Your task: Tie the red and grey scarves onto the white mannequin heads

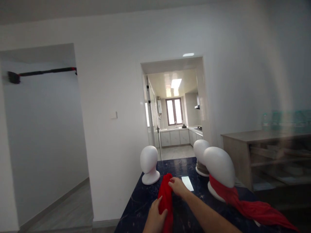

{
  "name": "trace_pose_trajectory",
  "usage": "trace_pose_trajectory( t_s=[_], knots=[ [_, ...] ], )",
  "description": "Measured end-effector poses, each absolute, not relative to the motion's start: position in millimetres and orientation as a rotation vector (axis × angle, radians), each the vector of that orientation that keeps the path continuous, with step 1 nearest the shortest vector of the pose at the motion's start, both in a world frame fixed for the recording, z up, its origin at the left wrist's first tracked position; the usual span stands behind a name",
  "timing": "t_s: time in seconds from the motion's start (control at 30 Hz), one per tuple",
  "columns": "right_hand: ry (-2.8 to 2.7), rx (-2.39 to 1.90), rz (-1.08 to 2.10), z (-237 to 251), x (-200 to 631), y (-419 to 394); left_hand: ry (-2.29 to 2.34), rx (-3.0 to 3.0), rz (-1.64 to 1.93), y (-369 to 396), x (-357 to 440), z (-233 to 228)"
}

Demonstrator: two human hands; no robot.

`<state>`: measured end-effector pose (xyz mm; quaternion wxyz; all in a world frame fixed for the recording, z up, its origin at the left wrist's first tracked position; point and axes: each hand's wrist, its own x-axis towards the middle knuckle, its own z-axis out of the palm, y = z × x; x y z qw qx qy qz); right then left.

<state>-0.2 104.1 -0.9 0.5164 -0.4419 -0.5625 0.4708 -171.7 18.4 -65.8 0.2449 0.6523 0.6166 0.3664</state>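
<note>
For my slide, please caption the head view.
Left hand and right hand touch a red cloth near white mannequin heads.

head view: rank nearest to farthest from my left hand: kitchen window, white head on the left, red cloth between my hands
1. Red cloth, right at your left hand.
2. White head, ahead, on the table's left.
3. Kitchen window, far beyond the table.

I see a dark veined table [138, 207] carrying a bare white head [149, 160]. Just right of that head, bright red cloth [166, 192] stretches over the table; well to its right stand a red-scarfed head [220, 165] and a brown-wrapped head [200, 150].
</note>
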Motion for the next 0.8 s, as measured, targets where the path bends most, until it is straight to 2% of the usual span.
trace_pose_trajectory(
  t_s=[0.2,0.4,0.6,0.8],
  knots=[
    [-1.669,-0.979,1.058,-17.7,47.4,8.0,1.716,1.957,0.873,-6.8,-177.6,-81.7],
    [-1.756,-1.129,0.940,-21.2,104.3,-55.2,1.739,2.083,0.699,-21.7,-164.4,-76.7],
    [-1.729,-1.159,0.936,-37.2,146.6,-88.7,1.769,2.189,0.837,-37.3,-165.3,-69.1],
    [-1.689,-1.321,0.715,-54.7,206.2,-127.4,1.619,2.298,0.967,-60.0,-175.6,-111.5]
  ],
)
